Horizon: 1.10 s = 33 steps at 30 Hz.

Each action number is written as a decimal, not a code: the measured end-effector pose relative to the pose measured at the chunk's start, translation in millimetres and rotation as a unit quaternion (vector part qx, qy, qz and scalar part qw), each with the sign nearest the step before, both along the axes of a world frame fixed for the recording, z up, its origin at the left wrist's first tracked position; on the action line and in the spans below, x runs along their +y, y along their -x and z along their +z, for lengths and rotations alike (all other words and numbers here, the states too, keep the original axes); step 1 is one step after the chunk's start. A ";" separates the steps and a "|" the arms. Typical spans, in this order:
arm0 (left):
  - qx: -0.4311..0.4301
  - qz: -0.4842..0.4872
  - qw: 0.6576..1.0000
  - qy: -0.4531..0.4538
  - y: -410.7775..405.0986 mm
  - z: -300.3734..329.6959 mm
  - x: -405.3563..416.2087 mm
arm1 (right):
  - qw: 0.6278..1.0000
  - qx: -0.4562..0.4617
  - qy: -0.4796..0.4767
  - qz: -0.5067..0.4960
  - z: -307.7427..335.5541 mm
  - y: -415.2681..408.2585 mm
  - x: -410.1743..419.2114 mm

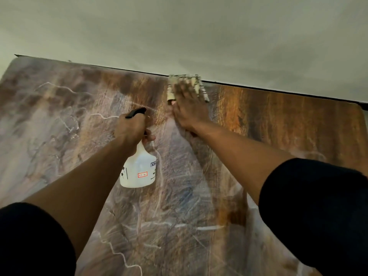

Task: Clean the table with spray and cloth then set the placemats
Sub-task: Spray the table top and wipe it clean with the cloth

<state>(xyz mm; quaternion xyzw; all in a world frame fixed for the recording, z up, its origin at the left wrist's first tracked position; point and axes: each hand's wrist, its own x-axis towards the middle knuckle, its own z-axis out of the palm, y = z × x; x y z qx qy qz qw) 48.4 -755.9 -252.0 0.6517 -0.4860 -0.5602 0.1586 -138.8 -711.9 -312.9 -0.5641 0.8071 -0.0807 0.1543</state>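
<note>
While gripped by the left hand (130, 129): spray bottle (138, 170) upright, nozzle forward.

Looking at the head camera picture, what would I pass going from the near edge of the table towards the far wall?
Spray bottle, held up by its neck → left hand gripping the trigger head → right hand pressed flat → cloth under its fingers, at the table's far edge → the wall.

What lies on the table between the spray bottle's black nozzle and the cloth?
Nothing lies there. In the head view, only wet, streaked table shows between the spray bottle in the left hand and the cloth under the right hand.
</note>
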 end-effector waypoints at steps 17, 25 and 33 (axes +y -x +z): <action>0.018 -0.033 0.999 -0.030 10.4 -8.9 20.2 | 0.992 0.000 -0.011 -0.128 1.1 44.4 47.8; -0.003 -0.037 0.999 -0.007 16.3 -1.8 40.3 | 0.999 -0.002 -0.019 0.041 2.9 12.1 77.5; 0.021 -0.022 1.000 0.000 20.2 13.6 69.1 | 0.986 -0.054 -0.027 -0.154 -0.6 81.0 135.7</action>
